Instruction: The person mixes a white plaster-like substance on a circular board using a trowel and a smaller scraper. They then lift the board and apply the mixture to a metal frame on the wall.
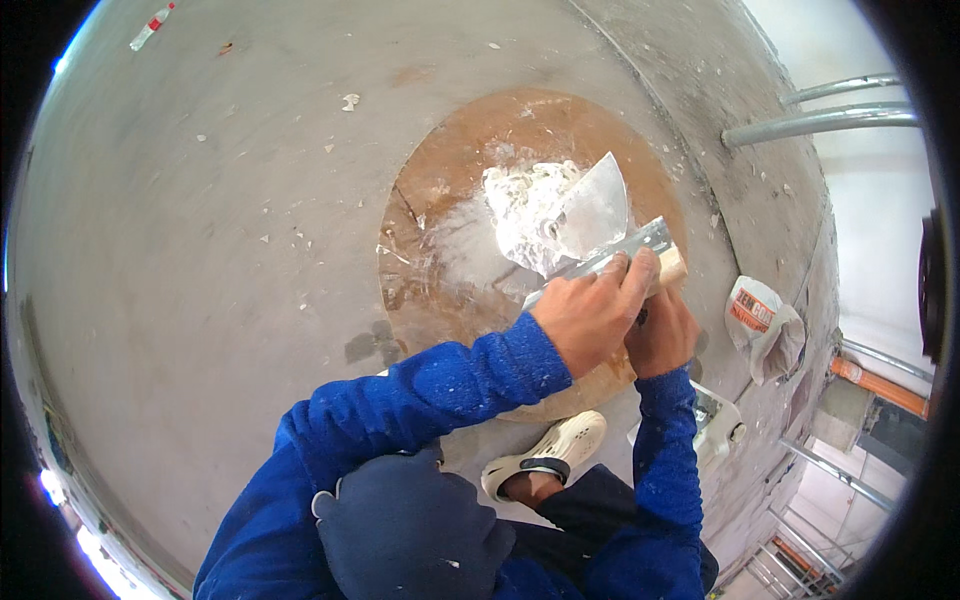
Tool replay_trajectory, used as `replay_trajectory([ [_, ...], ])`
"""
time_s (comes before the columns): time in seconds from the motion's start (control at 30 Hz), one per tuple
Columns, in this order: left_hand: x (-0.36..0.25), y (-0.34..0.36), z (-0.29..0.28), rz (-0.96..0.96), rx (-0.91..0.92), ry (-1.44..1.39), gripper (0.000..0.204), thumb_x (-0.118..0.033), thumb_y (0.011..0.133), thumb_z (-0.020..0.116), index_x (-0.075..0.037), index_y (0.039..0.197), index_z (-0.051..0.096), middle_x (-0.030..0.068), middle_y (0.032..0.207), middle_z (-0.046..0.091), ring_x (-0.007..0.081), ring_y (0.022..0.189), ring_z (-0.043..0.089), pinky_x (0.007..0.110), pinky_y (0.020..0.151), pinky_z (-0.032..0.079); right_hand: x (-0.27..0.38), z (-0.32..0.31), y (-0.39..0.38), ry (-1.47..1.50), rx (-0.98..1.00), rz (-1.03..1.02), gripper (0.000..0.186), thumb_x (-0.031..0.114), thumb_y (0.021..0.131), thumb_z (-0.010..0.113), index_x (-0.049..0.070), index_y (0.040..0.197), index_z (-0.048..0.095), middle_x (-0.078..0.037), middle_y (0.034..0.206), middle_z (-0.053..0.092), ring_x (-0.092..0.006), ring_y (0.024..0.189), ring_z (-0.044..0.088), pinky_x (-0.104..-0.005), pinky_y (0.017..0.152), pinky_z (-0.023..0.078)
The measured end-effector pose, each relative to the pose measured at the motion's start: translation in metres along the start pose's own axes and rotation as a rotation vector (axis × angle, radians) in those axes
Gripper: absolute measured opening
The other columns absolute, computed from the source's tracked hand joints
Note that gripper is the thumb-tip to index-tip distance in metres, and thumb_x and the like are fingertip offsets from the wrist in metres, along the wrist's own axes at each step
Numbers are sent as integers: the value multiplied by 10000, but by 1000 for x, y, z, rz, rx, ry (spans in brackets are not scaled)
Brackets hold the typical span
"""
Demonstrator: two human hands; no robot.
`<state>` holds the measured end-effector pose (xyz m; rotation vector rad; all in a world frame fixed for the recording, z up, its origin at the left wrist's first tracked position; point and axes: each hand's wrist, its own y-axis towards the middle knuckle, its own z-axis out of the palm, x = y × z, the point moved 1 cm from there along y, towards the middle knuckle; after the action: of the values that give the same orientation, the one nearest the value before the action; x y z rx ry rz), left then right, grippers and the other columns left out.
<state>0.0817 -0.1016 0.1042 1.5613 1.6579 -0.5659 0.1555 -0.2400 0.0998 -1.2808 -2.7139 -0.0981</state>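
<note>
A bottle lies left of a round board bearing white paste; a broad blade overlaps the paste. The left hand's fingers clasp a long scraper above the board. The right hand curls beside it, grip unclear. Farther right lies a bag.

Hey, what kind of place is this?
Probably a building or renovation site: there's lumpy white paste heaped on a round, brown, flat board, and silvery metal scaffold-like tubes at the right.
</note>
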Motion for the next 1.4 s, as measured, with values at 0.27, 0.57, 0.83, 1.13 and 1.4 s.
replay_trajectory([
  [0.27, 4, 6, 18, 69, -95, 207, 511, -86, 716, 544, 33, 1190, 392, 261, 1113, 501, 295, 693, 635, 342, 505, 522, 14, 5, -13, 165, 22, -4, 451, 63, 665, 648, 81, 1099, 528, -168, 933, 598, -360, 855, 579, -418, 710, 464],
  [0.57, 51, 26, 7, -72, -241, 88, 374, -52, 762, 503, -77, 1134, 467, 143, 1067, 582, 302, 831, 628, 389, 619, 523, -6, -31, -38, 104, 158, 121, 502, -23, 615, 637, 36, 1106, 553, -189, 959, 598, -367, 908, 568, -400, 761, 455],
  [0.83, 54, -11, -3, 293, -220, 82, 498, -5, 617, 603, -170, 1085, 555, 25, 1022, 525, 207, 946, 506, 319, 780, 401, -85, -156, -37, 303, 72, 281, 539, 13, 659, 574, 13, 1194, 513, -145, 1122, 574, -193, 1046, 528, -292, 928, 369],
  [1.13, 56, -30, 3, 593, -172, 120, 445, -95, 618, 636, -231, 1040, 597, -6, 938, 491, 172, 877, 488, 346, 806, 422, -22, -187, 6, 42, 551, 60, 428, 74, 676, 602, 59, 1103, 604, -145, 1024, 631, -251, 960, 579, -317, 860, 410],
  [1.4, 18, -50, 0, 767, -91, 72, 299, -187, 735, 570, -222, 1032, 564, -18, 937, 491, 143, 881, 490, 348, 815, 416, -4, -113, 32, 281, 536, -86, 415, 92, 693, 610, 95, 1108, 602, -163, 1038, 611, -319, 936, 582, -357, 829, 441],
])
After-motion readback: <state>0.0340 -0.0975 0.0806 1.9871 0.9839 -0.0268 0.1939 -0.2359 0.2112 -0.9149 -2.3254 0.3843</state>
